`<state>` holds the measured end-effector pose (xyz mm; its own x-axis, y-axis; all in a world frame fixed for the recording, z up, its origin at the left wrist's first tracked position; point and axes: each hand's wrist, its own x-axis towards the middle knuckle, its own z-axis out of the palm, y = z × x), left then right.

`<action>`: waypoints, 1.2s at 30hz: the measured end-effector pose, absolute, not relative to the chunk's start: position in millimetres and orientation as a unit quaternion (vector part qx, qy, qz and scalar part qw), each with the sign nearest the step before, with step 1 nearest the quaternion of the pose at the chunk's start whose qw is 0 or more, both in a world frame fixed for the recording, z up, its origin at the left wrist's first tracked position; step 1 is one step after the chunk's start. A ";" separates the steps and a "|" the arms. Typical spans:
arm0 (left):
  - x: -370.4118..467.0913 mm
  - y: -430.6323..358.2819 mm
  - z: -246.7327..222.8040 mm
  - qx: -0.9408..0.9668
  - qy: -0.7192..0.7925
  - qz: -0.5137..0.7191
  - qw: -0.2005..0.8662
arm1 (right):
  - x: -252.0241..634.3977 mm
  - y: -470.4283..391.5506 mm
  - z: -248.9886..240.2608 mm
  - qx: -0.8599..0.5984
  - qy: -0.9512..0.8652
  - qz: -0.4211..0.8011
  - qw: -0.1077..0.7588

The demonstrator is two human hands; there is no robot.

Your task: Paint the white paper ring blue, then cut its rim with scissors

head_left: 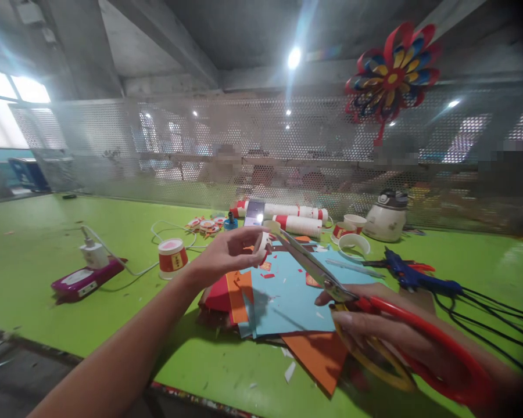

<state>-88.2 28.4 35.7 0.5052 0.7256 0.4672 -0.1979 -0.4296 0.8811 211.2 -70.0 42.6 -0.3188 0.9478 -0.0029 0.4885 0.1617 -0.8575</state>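
My left hand (233, 249) pinches a small white and red piece of cut paper cup (264, 248) above the paper pile. In my right hand (375, 325) is a pair of scissors (316, 270) with one red and one yellow handle. Their blades point up and left, the tips close to the held piece; whether they touch it I cannot tell. Below both hands lie light blue sheets (287, 307), strewn with red and white scraps. Orange paper (320, 357) sticks out under them toward the table's front edge.
On the green table (126, 331) stand a red paper cup (172, 259) and a purple power strip (87, 278) at left. Stacked paper cups (298, 225), a phone (254, 213) and a white jug (386, 217) are behind. A blue glue gun (418, 276) with cords lies right.
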 end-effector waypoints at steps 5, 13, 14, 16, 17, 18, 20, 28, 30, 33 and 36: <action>-94.7 31.1 33.4 0.702 0.174 0.432 0.539 | 202.9 -67.8 39.1 -0.478 -0.749 0.375 0.264; -95.5 34.2 31.4 0.707 0.150 0.431 0.540 | 195.5 -71.5 48.0 -0.440 -0.817 0.266 0.260; -95.7 34.6 31.6 0.704 0.139 0.436 0.544 | 196.0 -73.7 49.7 -0.447 -0.809 0.266 0.274; -96.1 35.3 32.1 0.696 0.118 0.445 0.551 | 196.4 -76.8 52.3 -0.467 -0.789 0.253 0.310; -96.2 35.5 32.4 0.692 0.111 0.448 0.555 | 196.2 -77.6 53.2 -0.475 -0.782 0.248 0.319; -96.2 35.5 32.7 0.691 0.107 0.447 0.558 | 196.0 -77.8 53.9 -0.479 -0.779 0.248 0.319; -95.8 35.0 33.3 0.691 0.100 0.441 0.564 | 195.2 -77.8 54.6 -0.475 -0.782 0.263 0.305; -96.5 33.0 32.5 0.679 0.093 0.440 0.580 | 193.7 -76.6 42.7 -0.466 -0.791 0.311 0.246; -97.4 33.6 31.9 0.673 0.091 0.438 0.589 | 195.1 -72.9 37.9 -0.458 -0.798 0.333 0.206; -99.3 35.1 32.1 0.668 0.086 0.433 0.598 | 198.3 -68.5 36.4 -0.443 -0.815 0.325 0.184; -101.6 36.6 33.5 0.658 0.077 0.432 0.611 | 202.1 -69.8 41.7 -0.437 -0.823 0.288 0.221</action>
